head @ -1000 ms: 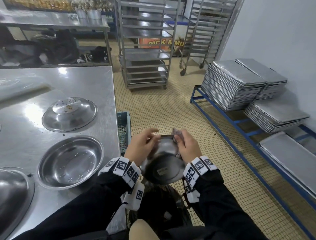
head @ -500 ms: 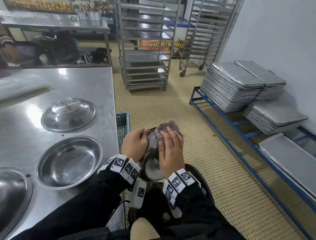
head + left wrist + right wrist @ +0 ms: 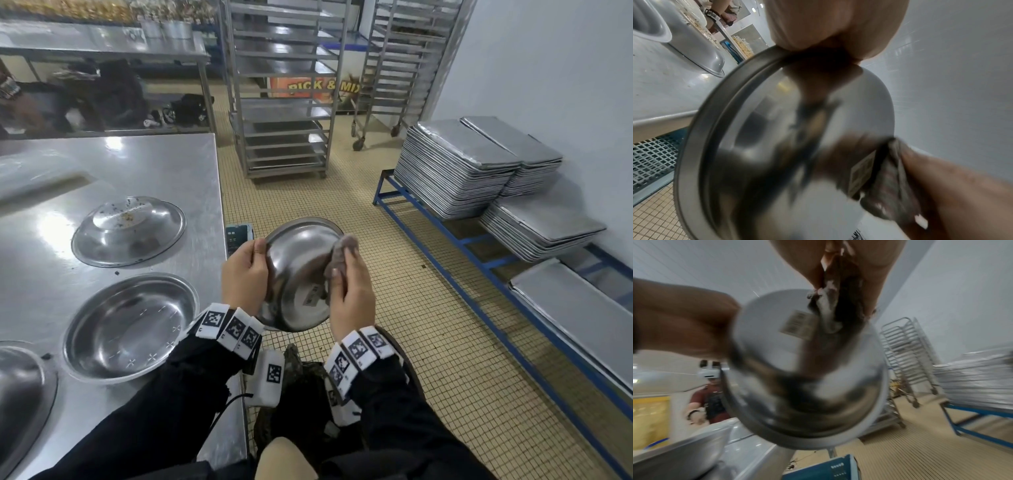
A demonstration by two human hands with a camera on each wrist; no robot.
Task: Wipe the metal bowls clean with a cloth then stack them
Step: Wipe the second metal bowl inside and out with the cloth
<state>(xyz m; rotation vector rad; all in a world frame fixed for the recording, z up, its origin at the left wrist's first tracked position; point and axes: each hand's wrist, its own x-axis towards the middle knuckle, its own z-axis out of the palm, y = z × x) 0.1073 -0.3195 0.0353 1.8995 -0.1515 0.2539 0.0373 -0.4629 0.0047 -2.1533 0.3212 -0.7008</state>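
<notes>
I hold a metal bowl [image 3: 297, 274] in the air beside the table, its underside with a barcode sticker turned toward me. My left hand [image 3: 244, 274] grips the bowl's left rim [image 3: 701, 146]. My right hand [image 3: 346, 291] pinches a grey-brown cloth [image 3: 342, 251] and presses it against the bowl's right outer side [image 3: 828, 318]. On the steel table [image 3: 164, 171] an upright bowl [image 3: 130, 325] sits near me, an upturned bowl [image 3: 128, 231] with crumbs on it lies beyond, and part of a third bowl [image 3: 20, 394] shows at the left edge.
A blue crate [image 3: 238, 236] stands on the floor by the table's corner. Wheeled tray racks [image 3: 284, 102] stand behind. Stacks of baking trays [image 3: 455, 164] rest on a blue low rack [image 3: 479, 260] along the right wall. Another person [image 3: 709, 394] stands beyond the table.
The bowl has risen and tilted so its underside faces me more fully. My right hand with the cloth moved from the bowl's top to its right side.
</notes>
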